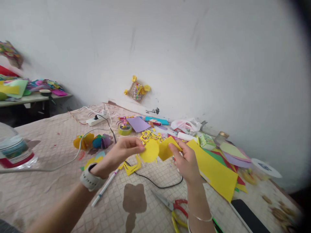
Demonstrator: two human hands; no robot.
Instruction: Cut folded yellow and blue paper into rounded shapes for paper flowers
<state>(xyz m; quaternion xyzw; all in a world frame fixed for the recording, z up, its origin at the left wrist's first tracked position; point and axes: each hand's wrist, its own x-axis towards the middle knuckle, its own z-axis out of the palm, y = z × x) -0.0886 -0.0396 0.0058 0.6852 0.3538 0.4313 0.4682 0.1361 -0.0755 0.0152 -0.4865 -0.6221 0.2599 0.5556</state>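
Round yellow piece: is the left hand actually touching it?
Touching. The head view shows the left hand pinching the left edge of the round yellow piece between thumb and fingers.

Paper disc point(150, 151) left of paper square point(166, 150); on table point(54, 137), scissors point(165, 200) before them, phone point(249, 215) right, bottle point(15, 149) far left.

wall point(170, 48): decently bright, flat light, source unclear tbh
yellow circle point(149, 152): evenly lit, outline readable
right corners: black, lens-border style
bottle point(14, 150): stretched and soft at the edge
brown lumps point(279, 214): properly blurry
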